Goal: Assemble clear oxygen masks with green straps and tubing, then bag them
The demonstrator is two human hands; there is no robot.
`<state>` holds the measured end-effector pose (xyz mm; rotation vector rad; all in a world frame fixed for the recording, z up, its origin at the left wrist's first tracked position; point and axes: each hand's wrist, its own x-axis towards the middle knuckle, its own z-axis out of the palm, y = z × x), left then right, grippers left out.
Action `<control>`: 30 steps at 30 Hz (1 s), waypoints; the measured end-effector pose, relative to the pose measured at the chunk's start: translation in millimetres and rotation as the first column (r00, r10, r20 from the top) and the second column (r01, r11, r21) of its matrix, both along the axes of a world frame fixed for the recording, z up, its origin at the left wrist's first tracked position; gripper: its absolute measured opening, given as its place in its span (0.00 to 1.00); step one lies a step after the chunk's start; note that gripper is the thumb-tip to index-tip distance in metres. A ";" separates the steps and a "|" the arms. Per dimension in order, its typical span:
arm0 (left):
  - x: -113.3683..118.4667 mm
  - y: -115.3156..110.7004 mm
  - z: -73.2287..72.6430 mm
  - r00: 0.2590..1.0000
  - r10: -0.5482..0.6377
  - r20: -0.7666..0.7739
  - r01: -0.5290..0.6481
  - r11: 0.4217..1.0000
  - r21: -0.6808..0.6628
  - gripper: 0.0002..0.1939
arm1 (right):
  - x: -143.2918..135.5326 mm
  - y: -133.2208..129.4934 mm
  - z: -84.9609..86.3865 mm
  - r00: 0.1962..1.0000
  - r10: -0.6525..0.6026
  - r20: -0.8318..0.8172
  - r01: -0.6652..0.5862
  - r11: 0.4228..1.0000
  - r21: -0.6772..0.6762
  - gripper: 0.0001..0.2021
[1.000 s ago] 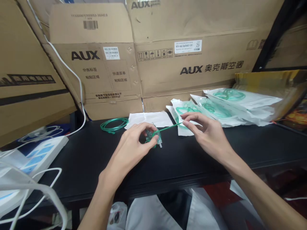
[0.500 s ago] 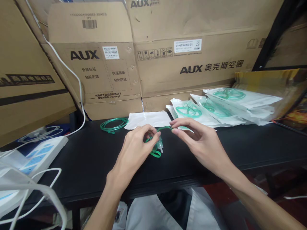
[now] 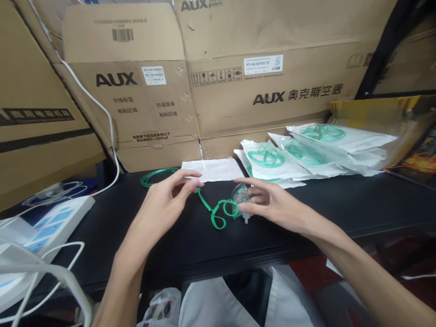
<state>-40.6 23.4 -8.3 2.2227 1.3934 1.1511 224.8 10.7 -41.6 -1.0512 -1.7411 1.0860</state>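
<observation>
Between finger and thumb of my left hand (image 3: 173, 193) is pinched one end of a green elastic strap (image 3: 205, 200). The strap runs slack to the right, with a loop hanging down. My right hand (image 3: 267, 200) is closed round a clear green-tinted oxygen mask (image 3: 240, 194), whose white connector points downward. More of the strap curls against the mask near my right thumb. Behind my left hand lies a coil of green tubing (image 3: 153, 176), partly covered by it. A flat white pouch (image 3: 216, 170) rests beyond both hands.
Several sealed pouches (image 3: 299, 156) with coiled green tubing are piled at the back right of the black table (image 3: 163, 254). Cardboard (image 3: 221, 104) stands along the back. A white power strip (image 3: 57, 231) with cables occupies the left side.
My hands have moved apart, the left one leftward with the strap end. The mask, formerly by my left hand, is now in my right hand, and the strap is drawn out between them.
</observation>
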 end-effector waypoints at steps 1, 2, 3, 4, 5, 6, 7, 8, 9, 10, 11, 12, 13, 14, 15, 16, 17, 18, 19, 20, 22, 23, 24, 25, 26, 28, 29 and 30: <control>-4.3 2.1 0.0 0.997 0.049 -0.062 -0.047 0.998 0.031 0.15 | 3.6 0.6 1.3 0.999 0.006 0.044 -0.006 1.000 0.008 0.32; -7.2 4.1 -0.7 0.988 0.086 -0.126 -0.079 0.995 0.057 0.14 | 6.6 1.1 2.4 0.997 0.008 0.082 -0.010 1.000 0.017 0.32; -8.8 6.1 -2.2 0.977 0.113 -0.180 -0.100 0.992 0.078 0.14 | 8.9 1.3 3.1 0.994 0.009 0.112 -0.012 1.000 0.026 0.31; -9.4 8.2 -4.4 0.966 0.128 -0.223 -0.110 0.990 0.091 0.14 | 10.8 1.2 3.7 0.991 0.010 0.137 -0.014 0.999 0.032 0.31; -9.5 10.4 -7.3 0.958 0.134 -0.254 -0.114 0.989 0.095 0.14 | 12.3 0.9 4.2 0.987 0.015 0.157 -0.020 0.999 0.033 0.30; -9.3 12.8 -10.6 0.950 0.137 -0.279 -0.115 0.989 0.094 0.14 | 13.7 0.5 4.7 0.984 0.027 0.175 -0.033 0.999 0.032 0.30; -9.4 15.3 -14.4 0.943 0.136 -0.303 -0.115 0.990 0.086 0.14 | 15.2 -0.1 5.3 0.980 0.046 0.193 -0.052 0.998 0.029 0.30; -9.8 18.0 -18.5 0.935 0.134 -0.329 -0.115 0.990 0.078 0.15 | 17.0 -0.8 6.0 0.975 0.066 0.211 -0.074 0.997 0.030 0.30; -10.7 20.8 -22.7 0.925 0.132 -0.356 -0.114 0.991 0.071 0.15 | 19.0 -1.5 7.0 0.969 0.086 0.229 -0.097 0.995 0.034 0.30; -12.1 23.7 -26.9 0.915 0.131 -0.382 -0.112 0.991 0.072 0.16 | 21.2 -2.3 8.2 0.962 0.101 0.252 -0.116 0.992 0.045 0.30; -13.9 26.4 -31.2 0.905 0.129 -0.404 -0.106 0.991 0.079 0.18 | 23.6 -3.1 9.6 0.954 0.108 0.280 -0.130 0.990 0.061 0.29; -16.1 29.0 -35.3 0.897 0.120 -0.424 -0.091 0.992 0.088 0.19 | 26.0 -4.0 11.1 0.944 0.107 0.312 -0.138 0.987 0.082 0.29; -18.5 31.4 -39.2 0.891 0.108 -0.440 -0.073 0.993 0.097 0.20 | 28.3 -4.9 12.6 0.934 0.101 0.344 -0.144 0.984 0.103 0.28; -21.0 33.5 -42.9 0.886 0.095 -0.454 -0.055 0.993 0.101 0.21 | 30.3 -5.7 14.0 0.923 0.093 0.373 -0.149 0.981 0.122 0.27; -23.5 35.3 -46.2 0.881 0.085 -0.466 -0.043 0.994 0.099 0.22 | 32.0 -6.4 15.2 0.914 0.088 0.396 -0.154 0.979 0.137 0.27; -26.0 37.0 -49.0 0.876 0.079 -0.477 -0.040 0.995 0.090 0.22 | 33.2 -7.0 16.0 0.908 0.085 0.411 -0.158 0.976 0.148 0.26; -28.3 38.4 -51.1 0.870 0.079 -0.487 -0.047 0.996 0.077 0.22 | 34.1 -7.5 16.6 0.904 0.084 0.418 -0.162 0.975 0.154 0.26; -30.4 39.6 -52.4 0.865 0.085 -0.495 -0.060 0.996 0.065 0.22 | 34.6 -7.7 16.9 0.903 0.083 0.422 -0.164 0.974 0.159 0.26; -32.2 40.7 -53.1 0.860 0.087 -0.503 -0.070 0.996 0.052 0.21 | 34.8 -7.7 16.9 0.902 0.082 0.425 -0.164 0.973 0.161 0.26; -33.6 41.7 -53.0 0.856 0.085 -0.510 -0.073 0.996 0.043 0.19 | 34.8 -7.7 16.7 0.901 0.078 0.426 -0.161 0.974 0.162 0.26; -34.8 43.0 -51.4 0.853 0.067 -0.517 -0.059 0.998 0.032 0.16 | 34.6 -7.3 16.3 0.901 0.072 0.427 -0.154 0.975 0.161 0.27; -34.6 43.4 -50.2 0.855 0.057 -0.515 -0.049 0.998 0.029 0.15 | 34.5 -7.1 16.1 0.901 0.071 0.428 -0.153 0.975 0.159 0.27; -33.7 43.5 -49.2 0.860 0.054 -0.507 -0.043 0.999 0.033 0.14 | 34.5 -7.1 16.0 0.902 0.072 0.426 -0.154 0.975 0.160 0.27; -32.4 43.3 -48.3 0.869 0.059 -0.492 -0.042 0.998 0.045 0.14 | 34.4 -7.2 16.0 0.903 0.073 0.423 -0.155 0.974 0.164 0.27; -30.7 42.9 -47.7 0.878 0.070 -0.473 -0.044 0.997 0.065 0.15 | 34.4 -7.4 16.1 0.905 0.072 0.420 -0.156 0.973 0.169 0.27; -26.9 41.6 -48.0 0.894 0.088 -0.439 -0.042 0.993 0.113 0.17 | 34.2 -8.1 16.3 0.907 0.068 0.415 -0.157 0.970 0.183 0.26; -25.2 40.9 -48.7 0.897 0.087 -0.434 -0.032 0.991 0.132 0.19 | 34.1 -8.5 16.4 0.908 0.065 0.415 -0.157 0.969 0.190 0.26; -23.9 40.3 -49.9 0.894 0.079 -0.441 -0.018 0.990 0.142 0.20 | 33.8 -8.8 16.4 0.907 0.064 0.416 -0.158 0.968 0.196 0.26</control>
